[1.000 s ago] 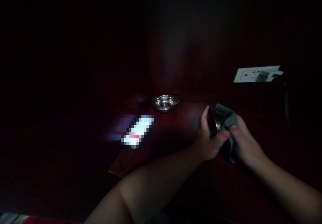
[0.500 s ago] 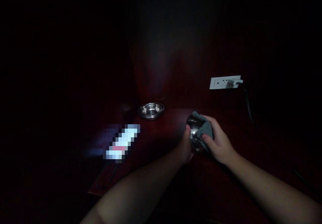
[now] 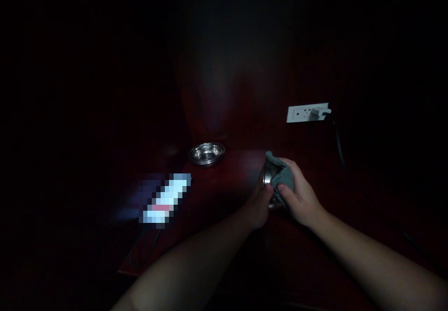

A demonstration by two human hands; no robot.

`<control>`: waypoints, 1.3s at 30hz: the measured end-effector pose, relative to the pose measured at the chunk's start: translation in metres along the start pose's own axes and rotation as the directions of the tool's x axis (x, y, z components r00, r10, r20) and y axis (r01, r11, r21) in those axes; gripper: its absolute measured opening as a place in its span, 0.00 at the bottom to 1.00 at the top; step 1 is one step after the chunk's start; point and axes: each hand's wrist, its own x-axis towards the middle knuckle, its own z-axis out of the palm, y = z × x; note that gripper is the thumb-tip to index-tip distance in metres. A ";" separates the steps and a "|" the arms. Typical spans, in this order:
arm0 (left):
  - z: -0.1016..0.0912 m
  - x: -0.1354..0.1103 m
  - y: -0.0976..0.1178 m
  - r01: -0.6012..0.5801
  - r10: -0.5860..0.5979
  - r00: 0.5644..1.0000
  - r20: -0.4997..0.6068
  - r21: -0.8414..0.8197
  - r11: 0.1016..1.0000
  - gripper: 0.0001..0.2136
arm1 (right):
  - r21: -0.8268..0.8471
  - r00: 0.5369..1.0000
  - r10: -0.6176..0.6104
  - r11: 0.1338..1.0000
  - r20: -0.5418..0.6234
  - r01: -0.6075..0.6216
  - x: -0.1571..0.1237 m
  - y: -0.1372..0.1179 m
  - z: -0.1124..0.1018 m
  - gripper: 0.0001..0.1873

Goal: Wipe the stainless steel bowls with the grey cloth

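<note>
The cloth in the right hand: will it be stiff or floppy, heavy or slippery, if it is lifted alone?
The cloth would probably hang floppy, since it bends around the metal bowl. It is likely light, as its folded edge looks thin. It seems unlikely to slip from the right hand, because its surface looks matte and textured.

The bare left forearm (image 3: pixel 189 259) slants up from the bottom edge, the bare right forearm (image 3: pixel 374 255) from lower right — left hand (image 3: pixel 259 209) and right hand (image 3: pixel 304 199) curled right of centre, thumbs (image 3: pixel 287 193) near.
</note>
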 end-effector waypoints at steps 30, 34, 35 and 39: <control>0.007 0.005 0.022 -0.316 0.272 0.948 0.166 0.379 0.870 0.45 | 0.238 0.992 0.107 0.967 -0.063 -0.089 0.005 -0.007 -0.003 0.21; 0.003 0.005 0.021 -0.320 0.268 0.947 0.176 0.441 0.838 0.51 | 0.213 0.991 0.104 0.973 -0.079 -0.085 0.005 -0.009 -0.004 0.20; 0.002 0.005 0.021 -0.305 0.251 0.952 0.175 0.454 0.837 0.52 | 0.211 0.990 0.119 0.972 -0.082 -0.099 0.004 -0.009 -0.004 0.21; -0.002 0.005 0.021 -0.237 0.174 0.970 0.172 0.485 0.842 0.54 | 0.222 0.980 0.181 0.962 -0.086 -0.158 0.004 -0.008 -0.005 0.22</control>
